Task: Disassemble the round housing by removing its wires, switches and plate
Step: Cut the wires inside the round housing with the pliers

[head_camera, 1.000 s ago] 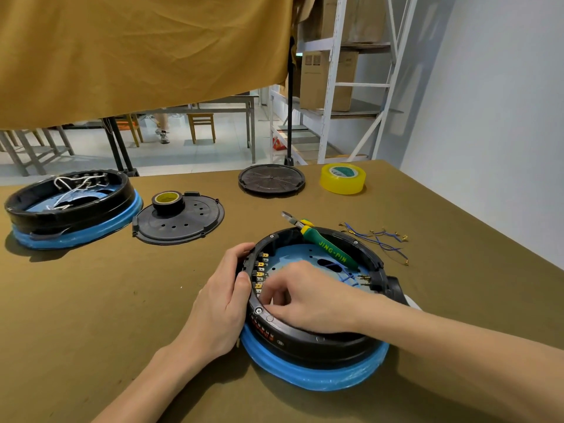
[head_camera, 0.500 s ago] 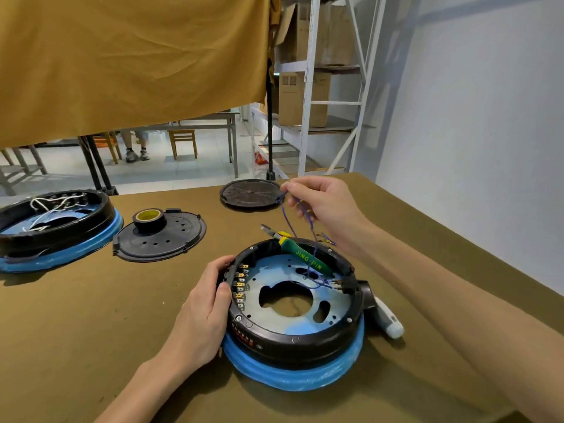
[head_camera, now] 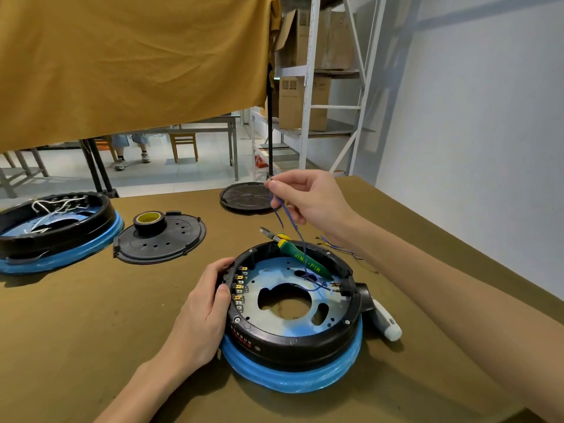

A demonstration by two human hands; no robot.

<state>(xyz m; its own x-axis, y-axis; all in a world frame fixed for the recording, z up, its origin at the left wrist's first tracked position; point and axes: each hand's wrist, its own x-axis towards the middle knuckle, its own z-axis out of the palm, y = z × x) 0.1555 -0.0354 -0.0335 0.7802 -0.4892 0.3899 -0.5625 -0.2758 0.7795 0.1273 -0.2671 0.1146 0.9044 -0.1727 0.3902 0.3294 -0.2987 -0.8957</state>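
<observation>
Head view: a person works at an olive-covered table [head_camera: 91, 331], where a black round housing [head_camera: 293, 337] with a blue band around its base sits at centre, near the front edge. The left hand [head_camera: 201, 315] grips the housing's left rim, fingers curled over the edge beside a row of brass-tipped switches [head_camera: 239, 290] lining the inner wall. The right hand [head_camera: 308, 199] is raised above the housing's far side, thumb and forefinger pinching the upper end of a thin blue wire [head_camera: 293, 227]; the wire hangs down in a loose strand to the right inner wall, where its lower end meets a cluster of terminals. Inside the housing lies a pale blue plate [head_camera: 274, 325] with a large irregular opening at its middle. Green-handled cutters [head_camera: 302, 261] marked JING-PIN rest across the far rim, their jaws pointing away over the table. A white-tipped tool handle [head_camera: 387, 325] lies on the table just beside the housing's right side. Loose blue wires [head_camera: 341, 248] lie on the cloth behind the right forearm. To the left stands a second housing [head_camera: 55, 233] with white wires inside, and between the two a black perforated cover [head_camera: 164, 242] carries a roll of yellow tape [head_camera: 149, 221]. A round black disc [head_camera: 244, 198] lies at the far edge. A mustard curtain [head_camera: 137, 62] hangs behind, with metal shelving [head_camera: 308, 87] holding cardboard boxes to its right.
</observation>
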